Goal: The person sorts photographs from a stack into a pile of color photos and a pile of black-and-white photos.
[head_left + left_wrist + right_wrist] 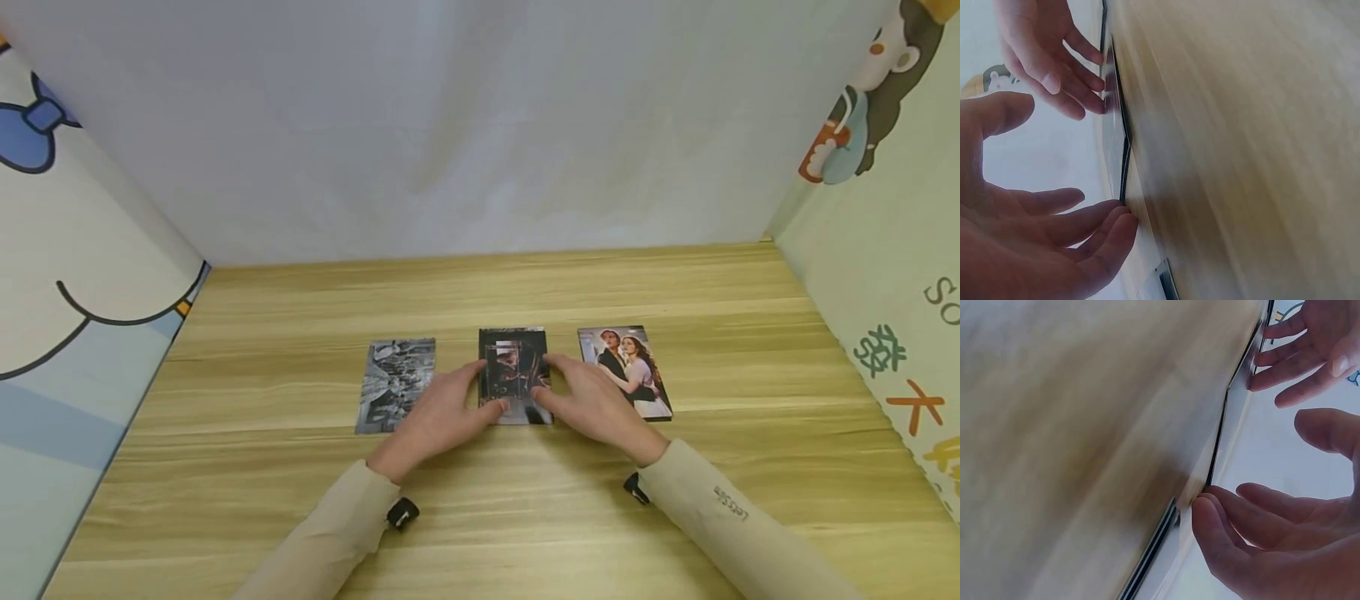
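Observation:
A dark picture card (516,375) lies flat in the middle of the table, between my two hands in the head view. The fingertips of my left hand (442,406) touch its left edge, and those of my right hand (591,402) are at its right edge. Both thumbs stand apart from the fingers, raised off the card in the wrist views. To the left lies a grey picture card (392,375), partly under my left hand's outline. A stack of cards (637,367) topped by a picture of a couple lies to the right, its layered edge (1150,550) visible in the right wrist view.
The cards lie on a wood-grain table (480,292). A pale curtain (480,125) hangs behind it, with printed panels on the left (82,333) and right (862,292). Dark wrist devices sit at both cuffs.

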The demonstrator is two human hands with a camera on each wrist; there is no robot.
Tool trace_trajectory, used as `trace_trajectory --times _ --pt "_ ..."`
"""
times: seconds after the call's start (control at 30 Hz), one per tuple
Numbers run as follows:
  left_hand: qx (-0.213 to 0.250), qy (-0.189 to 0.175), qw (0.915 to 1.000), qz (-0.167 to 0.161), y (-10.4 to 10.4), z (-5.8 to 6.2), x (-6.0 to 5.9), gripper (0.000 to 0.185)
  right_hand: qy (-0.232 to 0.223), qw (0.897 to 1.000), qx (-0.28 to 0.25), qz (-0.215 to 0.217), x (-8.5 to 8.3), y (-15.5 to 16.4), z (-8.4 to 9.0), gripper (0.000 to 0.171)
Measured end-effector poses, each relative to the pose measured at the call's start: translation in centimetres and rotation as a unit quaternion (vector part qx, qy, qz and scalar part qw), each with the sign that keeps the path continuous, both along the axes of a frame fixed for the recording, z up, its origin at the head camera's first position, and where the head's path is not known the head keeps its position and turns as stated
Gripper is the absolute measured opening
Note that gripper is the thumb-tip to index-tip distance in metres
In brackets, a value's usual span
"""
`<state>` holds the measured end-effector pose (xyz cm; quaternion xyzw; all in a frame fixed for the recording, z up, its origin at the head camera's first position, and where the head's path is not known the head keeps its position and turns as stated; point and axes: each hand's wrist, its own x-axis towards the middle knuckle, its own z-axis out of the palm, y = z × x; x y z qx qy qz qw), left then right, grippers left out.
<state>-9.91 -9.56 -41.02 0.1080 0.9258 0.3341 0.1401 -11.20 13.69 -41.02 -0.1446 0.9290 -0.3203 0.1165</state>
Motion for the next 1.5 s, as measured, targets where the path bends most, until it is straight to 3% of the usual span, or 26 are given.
trace_trajectory --times 0.47,0.8,1.5 --pt "0.035 -0.036 0.9983 0.028 0.0 0.2 0.8 0.076 -0.039 0.999 -0.016 -0.02 0.2 0.0 0.4 0.064" --pt "0.069 -0.016 0.9968 0.037 0.0 0.0 1.3 0.071 -0.037 0.999 -0.031 -0.024 0.4 0.1 0.4 0.061" --pt "0.117 -0.014 0.9896 0.083 0.2 -0.9 1.8 0.063 -0.051 0.995 -0.078 -0.032 0.5 0.0 0.1 0.06"
